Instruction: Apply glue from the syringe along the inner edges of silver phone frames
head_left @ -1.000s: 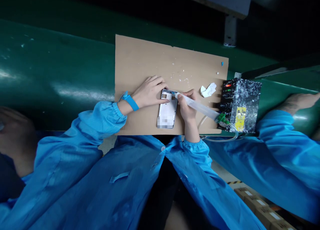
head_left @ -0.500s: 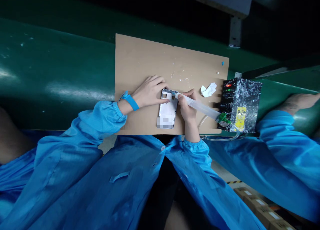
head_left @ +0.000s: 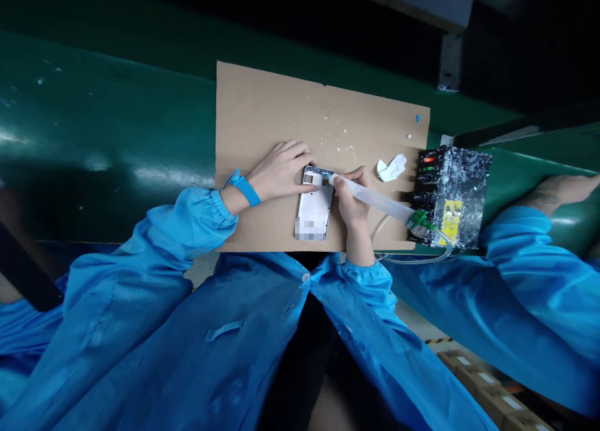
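Our left hand (head_left: 281, 168) lies flat and open on the top end of the phone frame (head_left: 315, 204), pressing it onto the cardboard (head_left: 262, 112). Our right hand (head_left: 351, 200) is curled tight around the glue tube (head_left: 375, 200), its tip touching the frame's top edge. We think a slow, steady squeeze is best, keeping the frame from sliding. The tissue (head_left: 390, 167) waits near the black box (head_left: 452, 193).

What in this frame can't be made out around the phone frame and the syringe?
Head view only:
- Syringe tip: too small to tell whether it touches the phone frame.
- Lower end of the phone frame: blurred patch.
- Right hand: its fingers wrap the syringe and hide the barrel there.
- Control box labels: too small.
- Left hand fingertips cover the phone frame's top corner.
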A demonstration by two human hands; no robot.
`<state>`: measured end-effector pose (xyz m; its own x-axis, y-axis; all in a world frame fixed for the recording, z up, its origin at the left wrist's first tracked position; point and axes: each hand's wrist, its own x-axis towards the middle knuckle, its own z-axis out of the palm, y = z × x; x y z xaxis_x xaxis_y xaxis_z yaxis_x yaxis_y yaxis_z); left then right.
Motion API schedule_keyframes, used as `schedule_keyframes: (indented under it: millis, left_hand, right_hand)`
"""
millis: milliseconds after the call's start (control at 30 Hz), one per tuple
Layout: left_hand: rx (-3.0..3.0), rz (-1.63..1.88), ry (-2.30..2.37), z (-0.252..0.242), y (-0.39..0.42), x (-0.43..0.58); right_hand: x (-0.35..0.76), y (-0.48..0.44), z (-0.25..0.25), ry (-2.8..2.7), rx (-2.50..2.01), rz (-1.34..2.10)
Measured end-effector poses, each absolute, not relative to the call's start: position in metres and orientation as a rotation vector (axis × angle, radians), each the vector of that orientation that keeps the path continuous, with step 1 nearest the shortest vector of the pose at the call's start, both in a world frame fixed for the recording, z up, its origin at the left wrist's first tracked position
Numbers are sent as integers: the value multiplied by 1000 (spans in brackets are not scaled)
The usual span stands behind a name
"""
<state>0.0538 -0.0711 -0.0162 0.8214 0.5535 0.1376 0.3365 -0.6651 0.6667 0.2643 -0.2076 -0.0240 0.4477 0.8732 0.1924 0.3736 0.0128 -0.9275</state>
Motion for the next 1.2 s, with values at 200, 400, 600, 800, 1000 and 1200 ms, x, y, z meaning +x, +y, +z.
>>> schedule_keyframes:
  millis: [200,400,600,800,1000,1200]
  left_hand:
    - [2353,450,644,-17,-71,53]
    - [2366,466,641,-18,-71,53]
    - [2369,470,643,-18,-71,53]
    - [2365,457,642,-16,-71,53]
    - [2365,441,647,-14,-72,53]
    - [2367,444,648,-15,-71,53]
  right_hand:
    - [265,-208,-25,-1107,-1552,579]
    - [266,-207,-26,-1099,-1574,599]
    - [265,-208,-27,-1110,-1562,557]
    - [265,-207,-27,-1121,-1545,554]
    - [265,-207,-26,-1084,-1554,603]
    - [264,-207,-25,-1101,-1581,588]
